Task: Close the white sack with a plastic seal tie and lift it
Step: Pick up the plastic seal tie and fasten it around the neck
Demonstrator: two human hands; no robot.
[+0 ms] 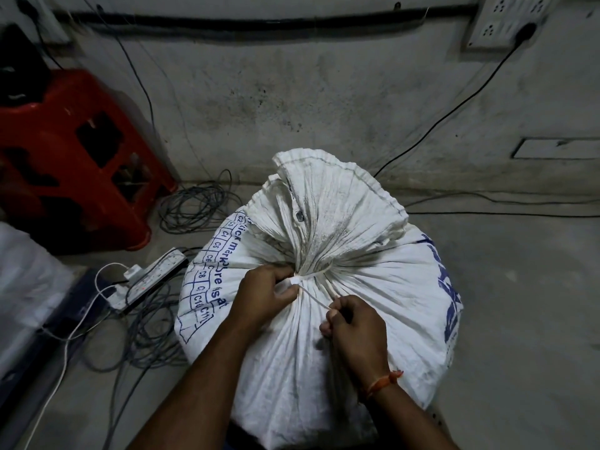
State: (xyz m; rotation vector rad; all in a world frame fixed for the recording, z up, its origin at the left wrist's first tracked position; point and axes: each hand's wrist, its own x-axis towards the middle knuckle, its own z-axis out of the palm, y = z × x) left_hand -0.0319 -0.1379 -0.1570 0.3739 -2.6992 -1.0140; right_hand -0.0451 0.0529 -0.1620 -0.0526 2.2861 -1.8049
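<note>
The left hand (pixel 264 295) has its fingers curled, pinching the head of the tie (pixel 311 278) where it circles the gathered neck of the sack (pixel 373 287). The right hand (pixel 352 326) is closed in a fist around the tie's free tail, drawn taut between both hands. The sack, woven white plastic with blue print, stands full on the concrete floor (pixel 519 303) near the wall. Loose cables (pixel 194 206), a power strip (pixel 152 277) and a red stool (pixel 74 151) crowd its left; the right is open floor.
</note>
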